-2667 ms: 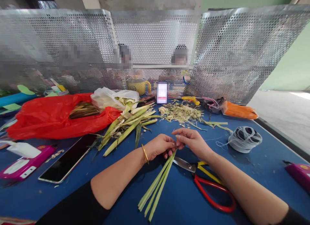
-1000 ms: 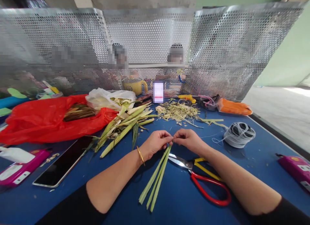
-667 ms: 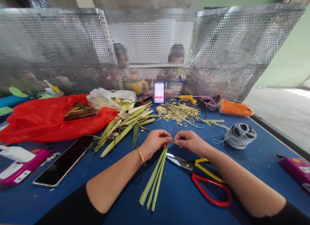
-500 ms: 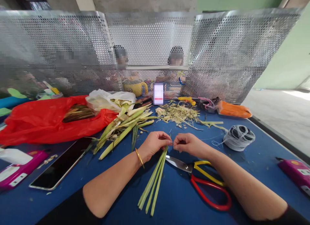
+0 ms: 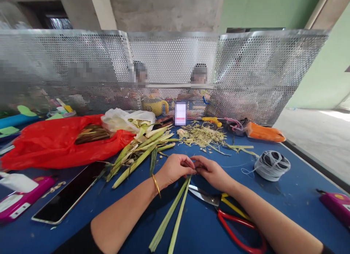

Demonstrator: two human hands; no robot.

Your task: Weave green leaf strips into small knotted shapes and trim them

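Observation:
Several long pale-green leaf strips hang toward me, their upper ends pinched in the fingers of my left hand. My right hand is closed at the same spot, its fingertips meeting those of the left; what it grips there is too small to make out. Below my right hand lie scissors with one yellow and one red handle, partly under my right forearm. A thin thread runs from near my right hand to a ball of grey-white string on the right.
Leaf stalks lie beside a red plastic bag. A phone rests at left, near a magenta power strip. Shredded scraps are heaped before a perforated metal screen, with people behind it.
My right hand has moved left, so the fingertips of both hands now meet. The strips have gathered into two bunches. The view has tilted up slightly.

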